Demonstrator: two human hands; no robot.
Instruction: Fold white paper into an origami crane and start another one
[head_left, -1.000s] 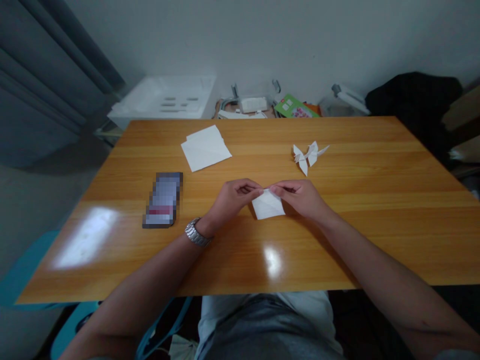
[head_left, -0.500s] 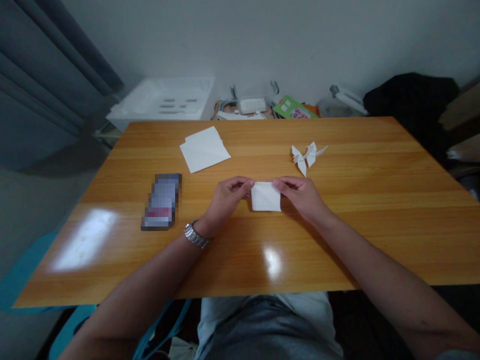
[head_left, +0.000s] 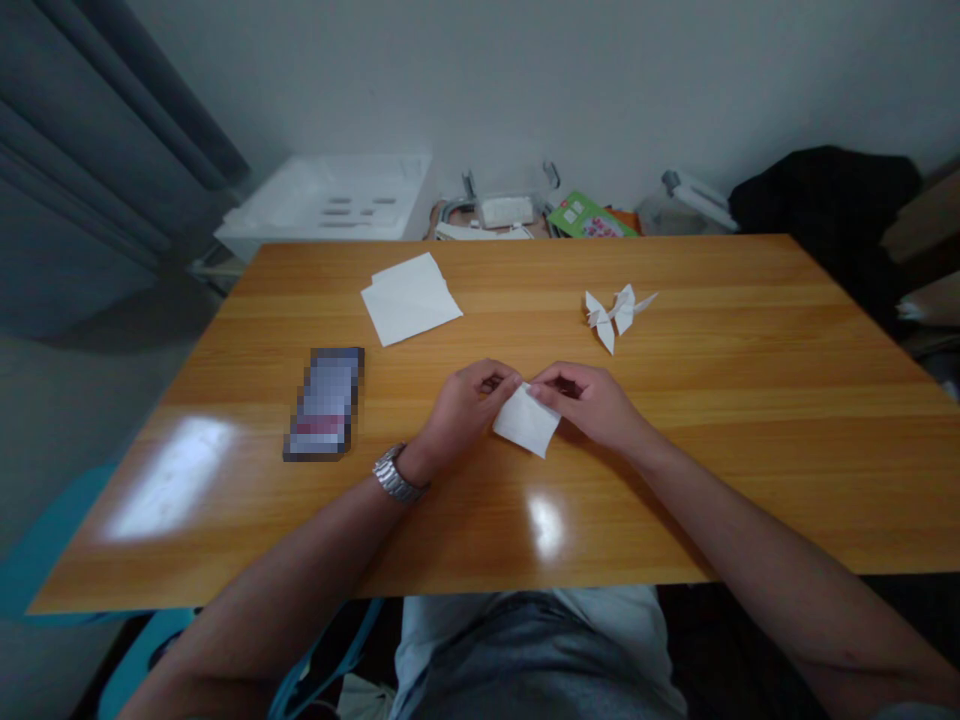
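Note:
A small folded white paper square (head_left: 526,422) hangs tilted just above the wooden table (head_left: 675,450). My left hand (head_left: 466,410), with a metal watch at the wrist, pinches its upper left corner. My right hand (head_left: 589,402) pinches the same top edge from the right. Both hands are closed on the paper, fingertips nearly touching.
A finished white paper crane (head_left: 616,312) lies behind my right hand. A stack of flat white sheets (head_left: 410,298) rests at the back left. A phone (head_left: 325,402) lies left of my hands. Clutter, a white tray and a dark bag sit beyond the far edge.
The paper was held square half a second ago; it is now turned so one corner points down, and my fingertips have come closer together at its top.

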